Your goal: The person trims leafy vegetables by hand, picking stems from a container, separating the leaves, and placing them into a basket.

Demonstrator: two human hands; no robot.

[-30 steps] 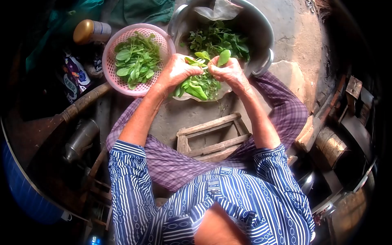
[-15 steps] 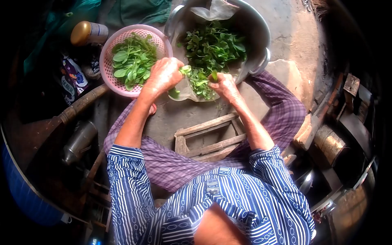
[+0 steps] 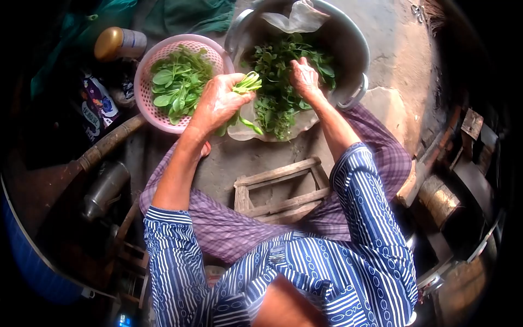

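My left hand is closed around a small bunch of green stems, whose pale cut ends poke out on its right and some leaves hang below. Beside it, a pink perforated basket holds a heap of picked leafy greens. My right hand reaches over the dark leafy greens in a large metal pot lined with a pale plastic bag. Its fingers are bent together at the leaves; what they hold, if anything, is hidden.
A low wooden stool frame lies between my knees. A gold-lidded jar is beyond the basket. At left are a bamboo pole and a metal canister; wood pieces and a log lie at right.
My right hand has moved up and away from beside the left hand, over the greens in the pot. My left hand has turned slightly, showing more of the stem bunch.
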